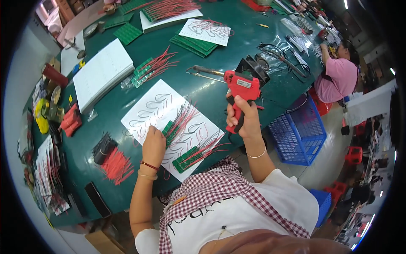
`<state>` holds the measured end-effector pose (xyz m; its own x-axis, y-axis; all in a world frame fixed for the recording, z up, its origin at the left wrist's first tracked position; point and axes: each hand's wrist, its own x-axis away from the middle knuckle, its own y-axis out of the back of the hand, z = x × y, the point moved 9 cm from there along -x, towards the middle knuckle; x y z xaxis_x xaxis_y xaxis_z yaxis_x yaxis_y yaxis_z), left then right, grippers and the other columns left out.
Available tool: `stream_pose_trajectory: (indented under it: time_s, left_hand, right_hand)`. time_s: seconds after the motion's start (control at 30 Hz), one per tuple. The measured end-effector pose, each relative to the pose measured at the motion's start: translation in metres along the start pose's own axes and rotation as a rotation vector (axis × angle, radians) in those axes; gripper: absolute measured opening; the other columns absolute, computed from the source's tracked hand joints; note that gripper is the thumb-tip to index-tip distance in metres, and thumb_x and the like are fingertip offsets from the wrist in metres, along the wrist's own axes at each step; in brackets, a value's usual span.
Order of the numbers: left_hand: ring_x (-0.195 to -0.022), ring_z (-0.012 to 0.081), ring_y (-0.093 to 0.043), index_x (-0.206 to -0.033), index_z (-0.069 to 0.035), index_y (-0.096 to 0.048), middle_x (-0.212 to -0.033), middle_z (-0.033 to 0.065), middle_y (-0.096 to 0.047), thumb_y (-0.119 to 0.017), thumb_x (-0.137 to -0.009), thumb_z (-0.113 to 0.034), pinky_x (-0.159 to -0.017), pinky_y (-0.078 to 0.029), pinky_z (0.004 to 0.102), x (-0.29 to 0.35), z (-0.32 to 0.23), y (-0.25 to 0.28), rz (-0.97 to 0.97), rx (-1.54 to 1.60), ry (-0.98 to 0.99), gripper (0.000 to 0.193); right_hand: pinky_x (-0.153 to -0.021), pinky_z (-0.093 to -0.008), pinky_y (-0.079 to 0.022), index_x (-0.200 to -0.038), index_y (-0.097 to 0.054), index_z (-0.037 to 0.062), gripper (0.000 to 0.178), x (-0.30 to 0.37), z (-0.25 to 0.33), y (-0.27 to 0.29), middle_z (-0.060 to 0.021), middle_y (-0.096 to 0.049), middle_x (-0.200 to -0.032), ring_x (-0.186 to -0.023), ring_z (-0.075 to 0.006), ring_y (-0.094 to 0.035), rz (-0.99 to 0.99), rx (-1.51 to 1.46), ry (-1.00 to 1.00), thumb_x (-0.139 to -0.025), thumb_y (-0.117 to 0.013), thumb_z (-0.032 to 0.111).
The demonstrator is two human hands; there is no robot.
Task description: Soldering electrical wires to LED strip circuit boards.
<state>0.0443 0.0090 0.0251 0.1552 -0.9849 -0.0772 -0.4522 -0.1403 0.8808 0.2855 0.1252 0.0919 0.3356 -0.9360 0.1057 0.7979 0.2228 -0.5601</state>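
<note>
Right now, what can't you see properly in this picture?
All in the head view:
- Tip of the red soldering gun in the right hand: too small and foreshortened to tell.
- Left hand fingertips: they fold over the green circuit board, hiding the contact.
- Black and red wire bundles: too fine to count.
- Items along the table's left rim: bent and blurred by the fisheye edge.
- Person in pink: their hands are too small to make out.

The green table [249,38] bears white sheets [169,114], green boards (red-wired) [148,67] and loose red wires [116,166].
</note>
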Motion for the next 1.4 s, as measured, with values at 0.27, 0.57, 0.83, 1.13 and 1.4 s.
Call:
stream_pose_trajectory:
  time_s: [0.27, 0.57, 0.83, 1.13, 1.4]
  left_hand:
    - [-0.071, 0.0342, -0.057, -0.085, 0.003, -0.052, -0.099, 0.0165, -0.052, -0.057, -0.077, 0.0, -0.061, -0.051, 0.0393, 0.003, -0.031, 0.028, -0.247, -0.092, -0.09, 0.01]
    - [-0.067, 0.0267, -0.059, -0.096, 0.0, -0.058, -0.076, 0.0138, -0.06, -0.059, -0.083, -0.005, -0.06, -0.046, 0.035, 0.031, 0.03, 0.024, -0.202, 0.217, 0.089, 0.014]
    - [-0.076, 0.0111, -0.058, -0.094, 0.001, -0.059, -0.086, 0.0042, -0.064, -0.058, -0.089, -0.008, -0.071, -0.046, 0.0236, 0.052, 0.068, 0.009, -0.411, 1.084, 0.397, 0.01]
    - [-0.083, 0.0153, -0.063, -0.101, 0.004, -0.057, -0.089, 0.0094, -0.066, -0.06, -0.089, -0.009, -0.08, -0.048, 0.0263, 0.069, 0.095, 0.05, -0.758, 1.295, 0.427, 0.017]
    - [-0.068, 0.0085, -0.059, -0.1, 0.005, -0.059, -0.082, 0.0068, -0.066, -0.061, -0.083, -0.005, -0.056, -0.042, 0.0203, 0.052, 0.115, 0.043, -0.433, 1.277, 0.595, 0.02]
  right_hand:
    - [-0.039, -0.0252, -0.04, -0.105, -0.055, -0.0002, 0.028, 0.001, 0.01, 0.011, -0.0054, -0.052, -0.06, -0.039, -0.0084, -0.041, -0.063, 0.065, -0.002, -0.092, -0.053, 0.025]
    - [-0.046, -0.0281, -0.043, -0.103, -0.056, 0.0018, 0.027, -0.003, -0.034, -0.04, -0.0051, -0.055, -0.066, -0.045, -0.0108, -0.047, 0.047, -0.196, -0.176, -0.088, -0.062, 0.023]
    - [-0.082, -0.038, -0.053, -0.104, -0.056, 0.0051, 0.023, -0.025, -0.17, -0.127, -0.0098, -0.064, -0.093, -0.09, -0.0207, -0.062, 0.129, -0.325, -0.338, -0.09, -0.058, 0.024]
    - [-0.093, -0.0469, -0.049, -0.11, -0.051, 0.0015, 0.026, -0.024, -0.199, -0.107, -0.0149, -0.063, -0.095, -0.098, -0.0267, -0.06, 0.157, -0.196, -0.282, -0.091, -0.055, 0.019]
    - [-0.085, -0.0391, -0.052, -0.111, -0.052, 0.0013, 0.025, -0.016, -0.193, -0.118, -0.0121, -0.062, -0.091, -0.087, -0.0218, -0.062, 0.25, -0.13, -0.346, -0.09, -0.055, 0.015]
